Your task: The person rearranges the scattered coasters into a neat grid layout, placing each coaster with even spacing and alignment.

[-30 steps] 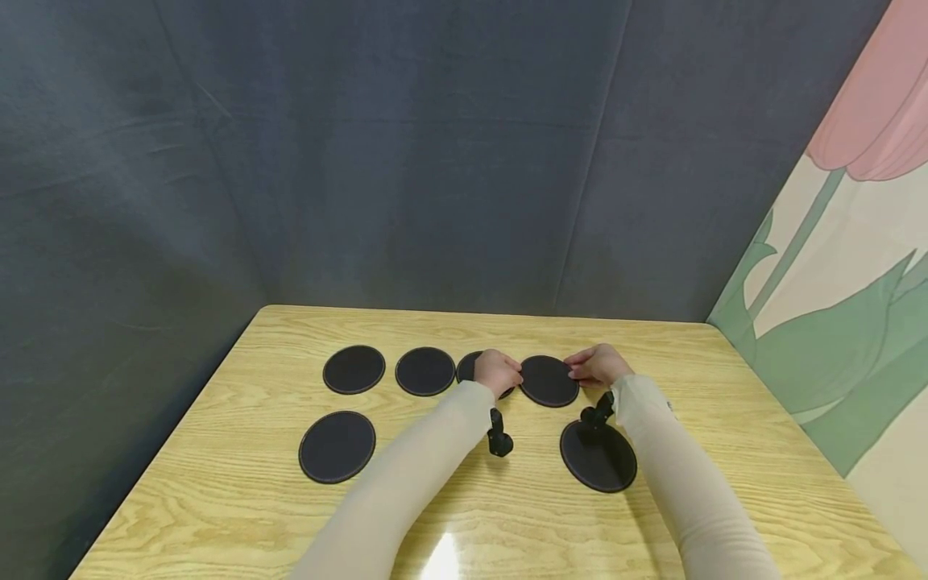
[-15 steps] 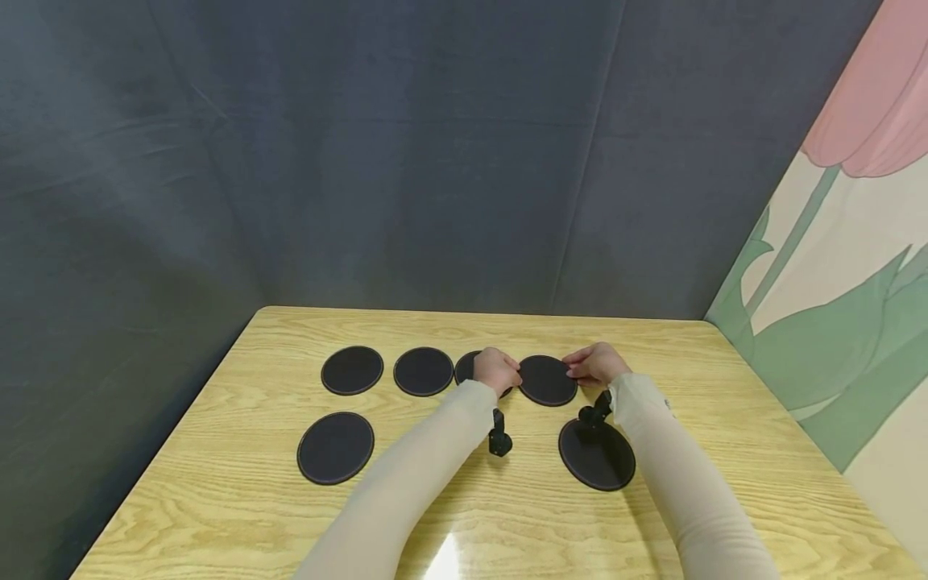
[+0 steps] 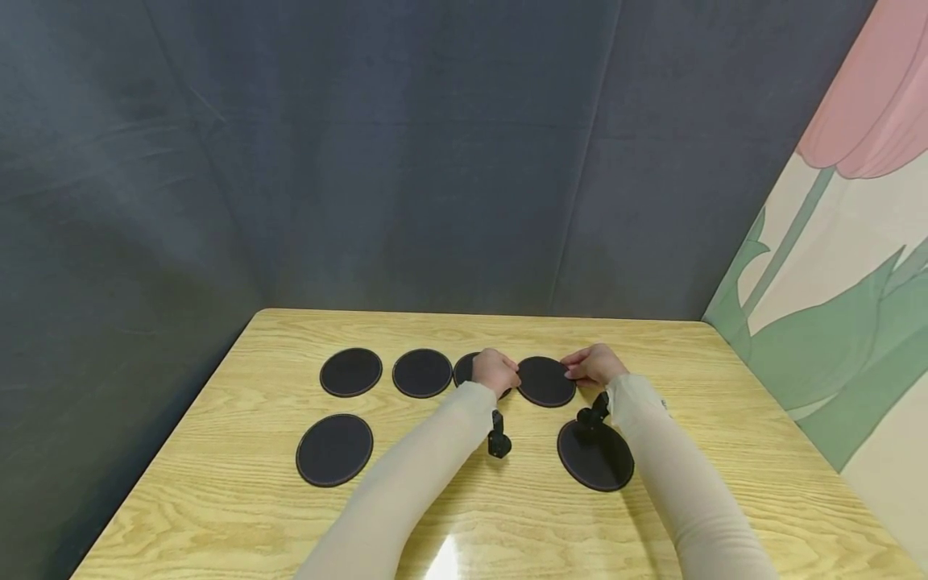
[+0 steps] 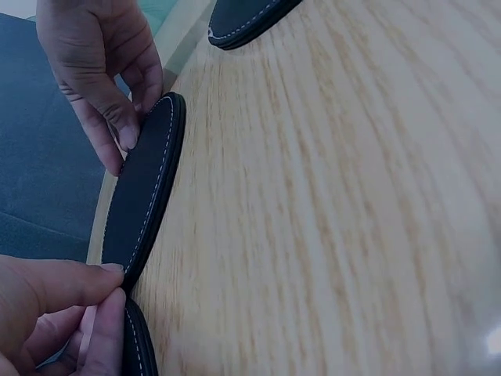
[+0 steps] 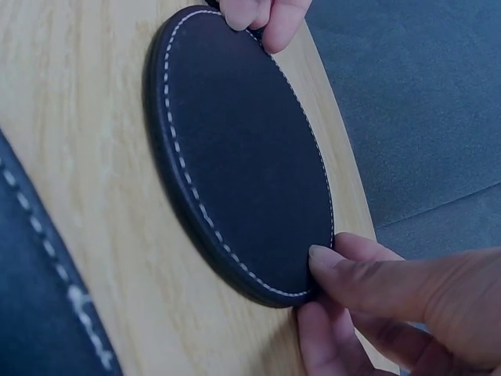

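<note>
In the head view, a round black coaster [image 3: 546,383] is seen lying on the counter [image 3: 522,528] at the right end of a row of four, its left edge pinched by the left hand [image 3: 495,371], its right edge by the right hand [image 3: 598,366]. In the left wrist view, a neighbouring coaster [image 4: 137,348] is seen close beside it. In the right wrist view, its rim is lined with pale stitching [image 5: 187,179].

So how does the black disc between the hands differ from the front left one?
The held disc lies farther back; the front left disc lies nearer. The left hand and right hand pinch the held disc's edge; no hand touches the front left disc. Both are dark, round and flat.
</note>
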Demonstrator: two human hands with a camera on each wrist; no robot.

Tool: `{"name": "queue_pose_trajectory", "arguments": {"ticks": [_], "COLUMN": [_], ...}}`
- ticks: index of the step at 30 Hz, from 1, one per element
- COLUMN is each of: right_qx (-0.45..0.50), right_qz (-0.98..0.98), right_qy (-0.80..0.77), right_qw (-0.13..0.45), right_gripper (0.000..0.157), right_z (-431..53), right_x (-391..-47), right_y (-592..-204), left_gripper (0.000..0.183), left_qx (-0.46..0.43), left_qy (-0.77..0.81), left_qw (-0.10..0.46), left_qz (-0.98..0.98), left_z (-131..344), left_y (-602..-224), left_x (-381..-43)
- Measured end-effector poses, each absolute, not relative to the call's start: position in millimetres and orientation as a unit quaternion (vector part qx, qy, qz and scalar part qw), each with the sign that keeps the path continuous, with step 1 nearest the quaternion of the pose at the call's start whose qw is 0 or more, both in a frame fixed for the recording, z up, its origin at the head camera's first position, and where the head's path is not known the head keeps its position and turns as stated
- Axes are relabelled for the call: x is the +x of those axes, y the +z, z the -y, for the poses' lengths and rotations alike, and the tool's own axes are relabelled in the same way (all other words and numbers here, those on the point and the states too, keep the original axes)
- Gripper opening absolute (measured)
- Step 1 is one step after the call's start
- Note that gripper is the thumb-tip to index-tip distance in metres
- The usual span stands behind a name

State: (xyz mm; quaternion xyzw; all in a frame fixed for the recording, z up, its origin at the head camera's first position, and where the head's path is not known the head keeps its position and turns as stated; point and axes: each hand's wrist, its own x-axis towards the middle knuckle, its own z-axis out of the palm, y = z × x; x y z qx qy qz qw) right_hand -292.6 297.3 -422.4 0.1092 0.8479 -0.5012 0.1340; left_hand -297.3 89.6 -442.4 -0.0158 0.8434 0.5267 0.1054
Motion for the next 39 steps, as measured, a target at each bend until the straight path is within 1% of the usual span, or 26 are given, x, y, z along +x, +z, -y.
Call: {"name": "queue_pose_trajectory", "arguments": {"ticks": [6,11,16,20,24,30,39], "right_qx": [0.099,0.059,0.020,0.001,-0.014,-0.044,-0.067], "right_qz": [-0.850,-0.848,-0.836,-0.829,-0.817,-0.807,-0.774], "right_qy": [-0.500,-0.510,-0.533,-0.548,-0.568,-0.584,-0.628], "right_qw": [0.134,0.134,0.126,0.113,0.100,0.075,0.049], "right_gripper": [0.038,0.044,0.046,0.045,0.047,0.045,0.040], "right_z": [-298,-297,-292,-287,-276,-253,-208], "right_x": [-290,-284,-276,-272,-267,-261,-267], "right_y": [-422,-415,-400,-389,-379,-365,-365], "left_gripper": [0.014,0.021,0.029,0.031,0.032,0.034,0.035], "left_qx": [0.004,0.027,0.031,0.039,0.041,0.060,0.056], "left_qy": [0.534,0.618,0.689,0.696,0.699,0.704,0.695], "left_qw": [0.113,0.122,0.155,0.180,0.201,0.197,0.171], "left_qz": [-0.838,-0.776,-0.707,-0.694,-0.685,-0.680,-0.696], "left_z": [-87,-76,-56,-39,-20,6,51], "left_y": [-442,-437,-420,-409,-397,-377,-352], "left_x": [-298,-297,-295,-296,-297,-298,-300]}}
